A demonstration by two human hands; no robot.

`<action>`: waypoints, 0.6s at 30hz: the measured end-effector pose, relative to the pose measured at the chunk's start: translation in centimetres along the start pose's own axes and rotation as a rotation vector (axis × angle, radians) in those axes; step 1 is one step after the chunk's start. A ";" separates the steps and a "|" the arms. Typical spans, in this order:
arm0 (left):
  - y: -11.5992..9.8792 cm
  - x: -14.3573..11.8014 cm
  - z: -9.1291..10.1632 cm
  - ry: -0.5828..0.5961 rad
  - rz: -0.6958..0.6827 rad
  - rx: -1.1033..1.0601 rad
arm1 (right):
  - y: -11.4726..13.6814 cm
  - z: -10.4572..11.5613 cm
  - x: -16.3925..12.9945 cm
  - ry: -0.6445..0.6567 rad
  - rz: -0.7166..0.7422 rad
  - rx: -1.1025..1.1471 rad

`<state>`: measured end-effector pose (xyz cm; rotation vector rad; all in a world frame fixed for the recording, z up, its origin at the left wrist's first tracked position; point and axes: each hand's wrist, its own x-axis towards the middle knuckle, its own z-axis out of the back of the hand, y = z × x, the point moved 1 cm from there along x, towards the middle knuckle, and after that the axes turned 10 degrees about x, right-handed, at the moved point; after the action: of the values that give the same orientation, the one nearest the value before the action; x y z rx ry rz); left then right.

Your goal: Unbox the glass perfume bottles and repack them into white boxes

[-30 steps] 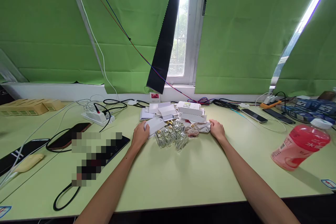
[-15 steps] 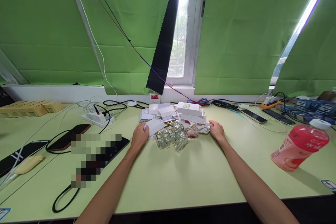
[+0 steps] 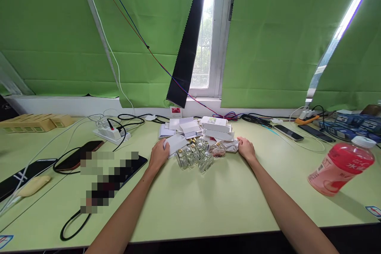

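Observation:
A heap of small white boxes [image 3: 214, 126] lies in the middle of the pale green table [image 3: 208, 198]. In front of it stand several small clear glass bottles [image 3: 194, 154] with gold necks, and one pinkish bottle [image 3: 218, 150]. My left hand [image 3: 158, 154] rests at the left side of the heap, its fingers curled against a white box [image 3: 175, 143]. My right hand [image 3: 246, 148] rests at the right side, fingertips touching the white paper or box edge [image 3: 231, 145]. Whether either hand actually grips is unclear.
A pink drink bottle [image 3: 342, 169] with a white cap stands at the right. Phones [image 3: 288, 132] and cables lie at the back right. At the left are a power strip [image 3: 110, 133], black cables, dark phones [image 3: 77, 159], a blurred patch and yellow boxes [image 3: 34, 121].
Both hands stay in place at the sides of the heap. Only the view shifts slightly.

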<state>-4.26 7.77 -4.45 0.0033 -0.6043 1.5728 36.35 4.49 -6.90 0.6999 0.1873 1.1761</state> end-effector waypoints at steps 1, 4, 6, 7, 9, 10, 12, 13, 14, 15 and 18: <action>0.0 0.0 0.0 -0.001 0.000 -0.001 | 0.0 0.0 0.0 -0.001 0.000 0.000; 0.1 0.1 -0.1 0.001 0.000 -0.001 | -0.1 -0.1 0.0 -0.004 0.000 -0.001; 0.1 0.1 -0.2 0.003 -0.003 -0.001 | -0.1 -0.1 0.1 -0.005 0.000 -0.002; 0.1 0.1 -0.3 0.003 -0.004 -0.001 | -0.1 -0.1 0.1 -0.006 0.001 -0.002; 0.1 0.2 -0.3 0.002 -0.007 -0.002 | -0.2 -0.1 0.1 -0.006 0.003 -0.002; 0.2 0.2 -0.3 0.002 -0.008 -0.003 | -0.2 -0.2 0.1 -0.006 0.004 -0.003; 0.2 0.2 -0.4 0.001 -0.008 -0.006 | -0.3 -0.2 0.2 -0.007 0.006 -0.004; 0.2 0.2 -0.4 0.000 -0.008 -0.007 | -0.3 -0.2 0.2 -0.007 0.007 -0.005; 0.2 0.2 -0.4 -0.001 -0.008 -0.009 | -0.3 -0.3 0.2 -0.008 0.007 -0.006; 0.2 0.2 -0.4 -0.003 -0.007 -0.010 | -0.3 -0.3 0.3 -0.009 0.007 -0.008; 0.2 0.2 -0.4 -0.009 -0.006 -0.014 | -0.3 -0.3 0.3 -0.011 0.008 -0.012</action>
<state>-4.37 8.10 -4.81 0.0013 -0.6215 1.5639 36.56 4.77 -7.26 0.6965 0.1679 1.1804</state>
